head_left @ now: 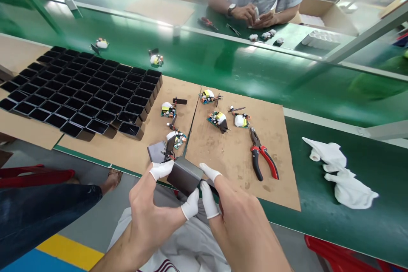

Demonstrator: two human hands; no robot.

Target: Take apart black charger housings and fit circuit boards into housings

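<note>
My left hand [156,208] is closed around a dark grey rectangular adapter housing [185,174] just off the table's front edge. Thumb and fingers wear white finger cots. At the right end of the housing my right hand [232,208] is closed too, its cotted fingertips pinching there near a dark part mostly hidden by the fingers. Behind the housing lies another grey housing [156,151], with a circuit board [176,139] and its wired black plate close by. Several similar boards, including one [218,120] at centre, lie on the cardboard.
Black open housings [95,89] stand in rows on the left. Red-and-black pliers [264,155] and white gloves [347,178] lie to the right. Boards [156,59] rest on the green belt [255,63]. Across it, a co-worker's hands [255,17] hold a small white item.
</note>
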